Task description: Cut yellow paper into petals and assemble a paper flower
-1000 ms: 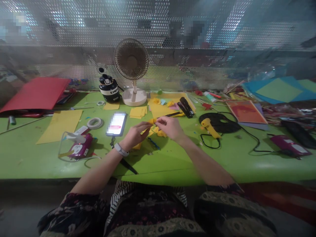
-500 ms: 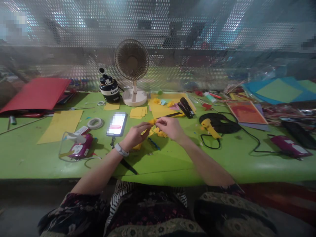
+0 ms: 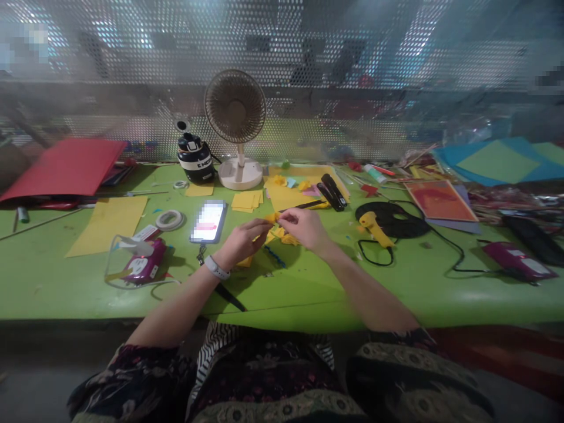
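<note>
A small yellow paper piece [image 3: 271, 217] is held between both hands above the green table [image 3: 308, 294]. My left hand [image 3: 243, 239] pinches it from the left, a pale band around the wrist. From the right, my right hand [image 3: 303, 227] pinches its other edge with thumb and forefinger. Crumpled yellow paper bits [image 3: 286, 238] lie just beneath the fingers, near a twisted blue strip [image 3: 275, 257]. Behind the hands are a stack of yellow squares [image 3: 247, 201] and a black stapler [image 3: 332, 192].
A lit phone [image 3: 208, 222], a tape roll [image 3: 170, 220] and a purple power block [image 3: 143, 261] lie left. A fan [image 3: 240, 173] and dark bottle [image 3: 196, 161] stand behind. At right, a yellow glue gun [image 3: 375, 229] rests by a black mat, with its cable trailing right.
</note>
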A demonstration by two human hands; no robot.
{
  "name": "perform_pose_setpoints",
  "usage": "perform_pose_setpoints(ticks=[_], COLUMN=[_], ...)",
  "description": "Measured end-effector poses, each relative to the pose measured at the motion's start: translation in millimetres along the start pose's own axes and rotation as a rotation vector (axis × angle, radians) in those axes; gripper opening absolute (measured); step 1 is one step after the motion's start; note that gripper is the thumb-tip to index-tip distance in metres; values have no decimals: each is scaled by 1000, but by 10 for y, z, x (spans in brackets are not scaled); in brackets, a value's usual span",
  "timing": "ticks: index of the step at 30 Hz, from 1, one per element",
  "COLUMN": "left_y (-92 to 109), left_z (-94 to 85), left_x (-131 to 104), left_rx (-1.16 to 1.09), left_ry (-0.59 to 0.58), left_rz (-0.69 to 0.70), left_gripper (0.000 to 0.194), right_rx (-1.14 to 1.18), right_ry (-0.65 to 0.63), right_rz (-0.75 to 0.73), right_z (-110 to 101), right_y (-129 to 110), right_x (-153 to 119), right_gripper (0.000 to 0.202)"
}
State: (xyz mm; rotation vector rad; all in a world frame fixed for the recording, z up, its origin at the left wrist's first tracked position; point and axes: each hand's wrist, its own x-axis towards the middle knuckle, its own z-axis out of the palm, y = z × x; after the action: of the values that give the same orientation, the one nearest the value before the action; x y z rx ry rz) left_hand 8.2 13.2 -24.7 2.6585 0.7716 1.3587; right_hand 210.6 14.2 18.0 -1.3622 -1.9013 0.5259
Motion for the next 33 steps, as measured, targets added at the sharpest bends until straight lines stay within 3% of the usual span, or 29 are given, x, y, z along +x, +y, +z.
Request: perform_pose_setpoints(ticks=[19, 23, 29, 33], left_y=[-2, -4, -18, -15], left_z=[-12, -5, -16, -20], left_x=[5, 6, 10, 9], left_rx=[0, -64, -179, -207], left_ry=[-19, 6, 33, 40], left_rz=[17, -28, -120, -143], left_gripper=[21, 21, 19, 17], right_rx=[3, 45, 26, -23], right_ry=[-1, 0, 112, 46], right_rz=[13, 7, -39, -31], right_z=[4, -13, -59, -48], right_y=[-7, -9, -21, -48], right_x=[1, -4, 5, 0], right_gripper=[8, 11, 18, 30])
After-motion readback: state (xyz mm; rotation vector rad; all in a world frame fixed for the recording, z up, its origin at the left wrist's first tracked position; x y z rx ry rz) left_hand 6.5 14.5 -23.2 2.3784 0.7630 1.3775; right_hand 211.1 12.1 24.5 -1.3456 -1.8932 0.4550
